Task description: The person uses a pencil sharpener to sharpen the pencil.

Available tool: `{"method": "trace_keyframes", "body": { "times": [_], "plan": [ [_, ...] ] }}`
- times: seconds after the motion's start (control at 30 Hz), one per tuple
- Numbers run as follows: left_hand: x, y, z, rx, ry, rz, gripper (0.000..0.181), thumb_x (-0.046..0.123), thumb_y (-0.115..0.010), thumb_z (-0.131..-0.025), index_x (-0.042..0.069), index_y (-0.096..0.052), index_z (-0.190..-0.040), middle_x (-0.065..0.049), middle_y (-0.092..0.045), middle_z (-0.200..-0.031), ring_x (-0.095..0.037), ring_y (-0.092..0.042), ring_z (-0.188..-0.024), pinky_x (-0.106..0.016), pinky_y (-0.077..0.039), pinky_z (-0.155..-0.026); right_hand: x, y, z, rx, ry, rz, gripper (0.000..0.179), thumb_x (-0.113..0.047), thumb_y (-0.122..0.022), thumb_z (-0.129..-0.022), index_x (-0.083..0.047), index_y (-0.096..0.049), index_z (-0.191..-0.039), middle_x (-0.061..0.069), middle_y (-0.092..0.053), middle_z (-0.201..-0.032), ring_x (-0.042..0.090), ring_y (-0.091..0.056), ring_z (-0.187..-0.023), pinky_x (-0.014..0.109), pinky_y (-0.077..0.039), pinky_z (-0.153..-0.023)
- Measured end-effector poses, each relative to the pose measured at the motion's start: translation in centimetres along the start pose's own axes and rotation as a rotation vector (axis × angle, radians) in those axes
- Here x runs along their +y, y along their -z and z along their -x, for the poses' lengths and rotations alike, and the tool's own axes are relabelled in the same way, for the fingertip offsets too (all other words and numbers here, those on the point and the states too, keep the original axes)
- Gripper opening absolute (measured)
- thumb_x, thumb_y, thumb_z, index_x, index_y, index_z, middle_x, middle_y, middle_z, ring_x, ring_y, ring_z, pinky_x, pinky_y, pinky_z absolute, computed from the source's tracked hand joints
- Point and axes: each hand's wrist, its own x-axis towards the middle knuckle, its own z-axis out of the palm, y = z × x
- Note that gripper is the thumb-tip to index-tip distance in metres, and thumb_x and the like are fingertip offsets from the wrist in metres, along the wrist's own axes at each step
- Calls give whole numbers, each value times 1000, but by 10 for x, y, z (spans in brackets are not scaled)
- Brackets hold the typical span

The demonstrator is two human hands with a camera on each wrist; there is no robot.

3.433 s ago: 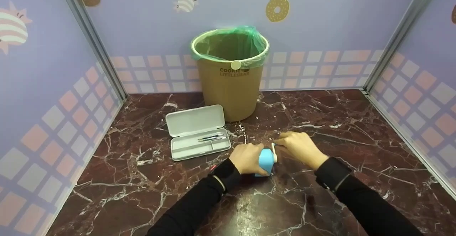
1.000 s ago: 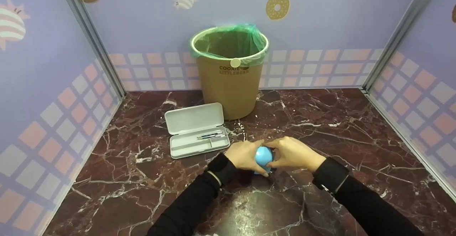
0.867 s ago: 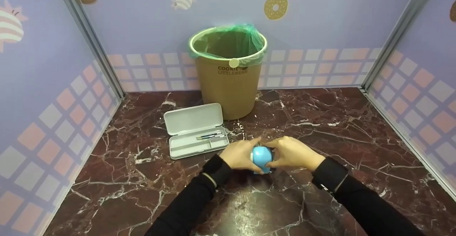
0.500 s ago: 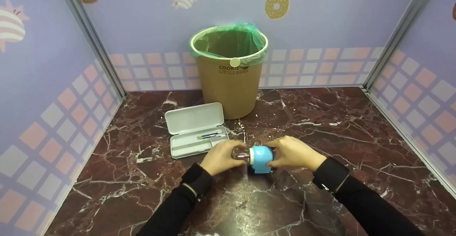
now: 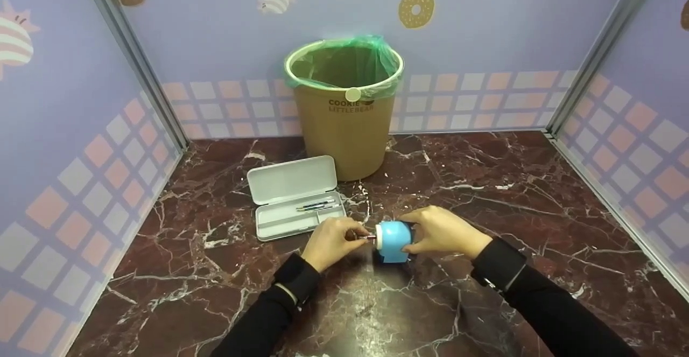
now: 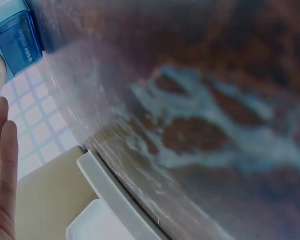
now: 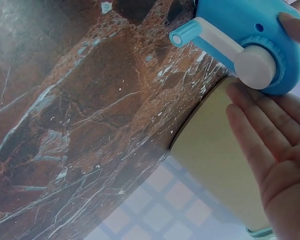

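We are working on the bench (image 5: 484, 174) around one landmark, the blue sharpener (image 5: 395, 236), which is standing upright. Our right hand (image 5: 447, 231) is gripping its body from the right, thumb on one side and fingers on the other. Our left hand (image 5: 331, 242) is pinching a thin, dark reddish pencil (image 5: 368, 237), fingers close together, just left of the sharpener. The pencil is reaching the sharpener's white front (image 5: 379, 236) — how deep it is sitting, we cannot tell. On the sharpener's right side a white crank (image 7: 222, 37) is jutting out; low on its left side a clear blue drawer (image 6: 20, 45) is showing. Left of the sharpener and farther back, an open pencil case (image 5: 285, 226) is holding slim pencils (image 5: 316, 205). Behind the sharpener, a green-lined brown bin (image 5: 347, 136) is standing.
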Motion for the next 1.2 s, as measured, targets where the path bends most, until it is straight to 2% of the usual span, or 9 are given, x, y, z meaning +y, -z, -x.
{"method": "trace_keyframes", "body": {
  "times": [0.23, 0.67, 1.0, 1.2],
  "plan": [
    [-1, 1, 0, -1, -12, -16, 9, 17, -83, -84, 12, -81, -91, -3, -79, -86, -16, -72, -75, -28, -56, -71, 1, 0, 0, -11, 4, -17, 60, -37, -85, -79, 2, -71, -122, 16, -79, -106, 25, -76, -82, 36, -60, -74],
    [-5, 4, -1, -20, -20, 22, 8, 18, -82, -84, 12, -80, -88, -3, -80, -86, -15, -72, -75, -27, -58, -73, 0, 1, -2, -16, 8, -33, 57, -33, -87, -77, 1, -72, -121, 13, -80, -101, 16, -71, -71, 27, -56, -66],
    [-10, 6, 0, -29, -33, 22, 8, 18, -82, -84, 11, -80, -88, -4, -80, -86, -16, -73, -76, -30, -59, -75, 0, 1, -3, -17, 4, -19, 57, -35, -87, -77, 0, -73, -120, 12, -80, -100, 11, -68, -72, 26, -56, -67],
    [-12, 7, 0, -30, -42, 22, 8, 17, -82, -84, 11, -80, -89, -5, -80, -88, -17, -74, -78, -30, -60, -76, -1, 2, -2, -25, -6, -24, 58, -34, -87, -77, 1, -72, -121, 14, -80, -103, 16, -72, -74, 29, -57, -68]
  ]
}}
